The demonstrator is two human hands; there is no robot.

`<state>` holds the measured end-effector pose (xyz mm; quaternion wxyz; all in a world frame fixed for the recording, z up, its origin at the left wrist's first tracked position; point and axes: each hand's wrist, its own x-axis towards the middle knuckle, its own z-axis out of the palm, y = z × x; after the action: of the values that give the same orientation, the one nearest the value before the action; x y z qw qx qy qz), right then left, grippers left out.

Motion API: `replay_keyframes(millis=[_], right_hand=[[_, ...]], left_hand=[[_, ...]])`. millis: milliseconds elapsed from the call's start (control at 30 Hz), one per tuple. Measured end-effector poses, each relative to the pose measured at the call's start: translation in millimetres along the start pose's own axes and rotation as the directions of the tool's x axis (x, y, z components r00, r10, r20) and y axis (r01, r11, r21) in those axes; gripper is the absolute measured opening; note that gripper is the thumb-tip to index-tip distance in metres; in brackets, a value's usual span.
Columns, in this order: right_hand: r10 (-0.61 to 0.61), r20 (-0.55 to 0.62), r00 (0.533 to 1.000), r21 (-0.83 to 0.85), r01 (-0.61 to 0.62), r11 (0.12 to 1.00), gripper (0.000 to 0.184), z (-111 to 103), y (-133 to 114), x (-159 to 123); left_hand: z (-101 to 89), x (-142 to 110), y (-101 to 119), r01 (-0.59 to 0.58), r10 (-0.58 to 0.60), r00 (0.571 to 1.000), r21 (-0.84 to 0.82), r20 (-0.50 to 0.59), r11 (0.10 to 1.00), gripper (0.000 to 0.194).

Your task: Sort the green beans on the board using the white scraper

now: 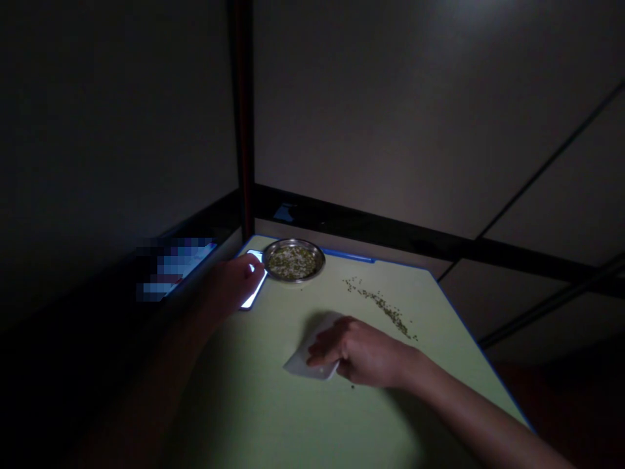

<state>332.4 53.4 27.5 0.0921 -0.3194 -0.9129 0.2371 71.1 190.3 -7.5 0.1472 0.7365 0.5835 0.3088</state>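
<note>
At the table's far left corner, a round metal plate (293,279) holds a mix of small green and whitish grains. My left hand (239,273) has its fingers closed at the plate's left rim, above a phone with a lit screen (254,296). Dim light hides part of that grip. Nearer to me, my right hand (359,352) grips a thin white sheet, perhaps paper (305,365), held low over the tabletop. Beyond it, a curved streak of small green grains (385,311) lies loose on the table.
The pale green table (254,404) has a blue edge. A blue strip (349,256) runs along its far side, behind the plate. Walls or panels rise close behind and to the left. Another glowing screen (188,267), partly blurred, shows at the left.
</note>
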Motion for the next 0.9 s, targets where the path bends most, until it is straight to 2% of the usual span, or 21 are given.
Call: replay_keyframes(millis=[200, 367, 600, 667, 767, 900], right_hand=[[0.085, -0.040, 0.996, -0.071, -0.087, 0.994, 0.055, 7.3, -8.8, -42.2], [0.114, -0.065, 0.991, -0.078, -0.119, 0.990, 0.056, 13.4, -13.1, -65.9], [0.174, -0.088, 0.981, -0.065, -0.180, 0.981, 0.049, 13.5, -21.6, -85.8], [0.171, -0.096, 0.981, -0.067, -0.178, 0.982, 0.045, 14.2, -23.5, -90.8], [0.170, -0.121, 0.978, -0.064, -0.179, 0.982, 0.042, 16.9, -25.9, -99.1], [0.193, -0.213, 0.958, -0.075, -0.213, 0.974, 0.047, 15.8, -27.5, -99.9]], left_hand=[[3.2, 0.3, -0.4, 0.010, -0.010, 1.000, -0.008, 0.012, 1.000, 0.027], [6.7, 2.0, -1.8, 0.004, -0.004, 0.999, -0.003, 0.040, 1.000, 0.025], [12.3, -12.7, 24.5, -0.096, 0.097, 0.995, 0.089, -0.002, 0.991, 0.028], [19.2, -22.0, 29.4, -0.140, 0.135, 0.990, 0.121, 0.048, 0.983, 0.026], [27.1, -38.4, 27.7, -0.147, 0.116, 0.979, 0.186, 0.165, 0.972, 0.025], [21.9, -63.2, 21.2, -0.136, 0.084, 0.969, 0.218, 0.233, 0.966, 0.023]])
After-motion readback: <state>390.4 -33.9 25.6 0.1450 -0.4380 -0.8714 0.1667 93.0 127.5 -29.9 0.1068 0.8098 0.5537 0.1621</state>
